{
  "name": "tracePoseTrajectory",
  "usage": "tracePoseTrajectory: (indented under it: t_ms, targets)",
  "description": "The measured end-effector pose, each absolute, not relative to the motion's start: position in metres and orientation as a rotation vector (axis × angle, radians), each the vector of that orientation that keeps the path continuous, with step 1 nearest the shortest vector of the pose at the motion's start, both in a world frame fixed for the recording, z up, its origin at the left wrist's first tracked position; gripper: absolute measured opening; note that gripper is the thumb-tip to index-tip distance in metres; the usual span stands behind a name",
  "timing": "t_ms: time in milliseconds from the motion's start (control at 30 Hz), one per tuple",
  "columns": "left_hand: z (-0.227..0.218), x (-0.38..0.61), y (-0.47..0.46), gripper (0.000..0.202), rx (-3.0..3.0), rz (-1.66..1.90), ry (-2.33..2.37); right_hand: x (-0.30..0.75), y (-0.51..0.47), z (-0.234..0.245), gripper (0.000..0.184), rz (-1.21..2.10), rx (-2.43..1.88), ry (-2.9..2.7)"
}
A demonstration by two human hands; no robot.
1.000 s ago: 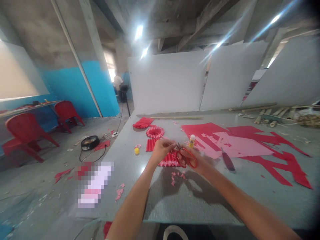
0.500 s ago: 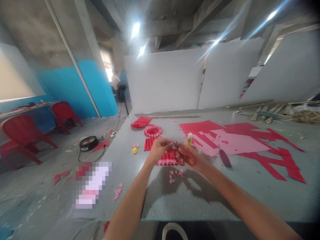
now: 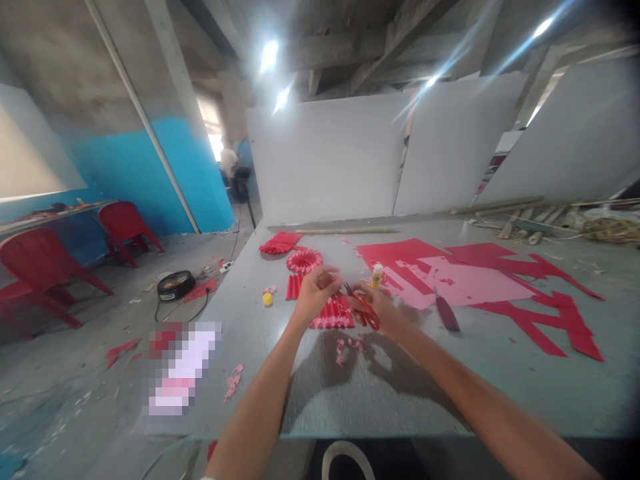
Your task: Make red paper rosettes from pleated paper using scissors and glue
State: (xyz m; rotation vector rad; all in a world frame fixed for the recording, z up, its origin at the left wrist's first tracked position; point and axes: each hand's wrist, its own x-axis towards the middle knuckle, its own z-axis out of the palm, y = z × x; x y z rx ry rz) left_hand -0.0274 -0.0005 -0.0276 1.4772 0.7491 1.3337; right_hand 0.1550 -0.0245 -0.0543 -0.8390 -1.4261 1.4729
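My left hand is closed, pinching a small piece of pink paper over the table. In my right hand is a pair of scissors with orange-red handles, its blade tips close to that pink piece. Beneath both hands lies a pleated red paper strip with pink trim, partly covered. Beyond my left hand are a round pleated rosette and another pleated red piece. A glue stick stands uncapped just past my right hand.
Red sheets, a pink sheet and a dark-red-handled tool lie to the right. A yellow cap sits at left, with pink scraps nearer me. Bamboo sticks lie at the back right.
The scissors have turned in my right hand, their handles now tucked closer into the palm. My left hand has shifted slightly up, and the pink piece shows more clearly.
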Motion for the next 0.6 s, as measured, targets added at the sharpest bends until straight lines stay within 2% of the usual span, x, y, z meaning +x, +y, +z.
tracePoseTrajectory:
  t_ms: [367, 600]
  targets:
    - [-0.0277, -0.0263, -0.0017, 0.035, 1.463, 1.266, 0.766, 0.1522, -0.0316, -0.0431, 0.042, 1.473, -0.912, -1.435]
    - [-0.0251, -0.0267, -0.0021, 0.027, 1.502, 1.23, 0.782, 0.1549, -0.0276, -0.0504, 0.038, 1.479, -0.872, -1.471]
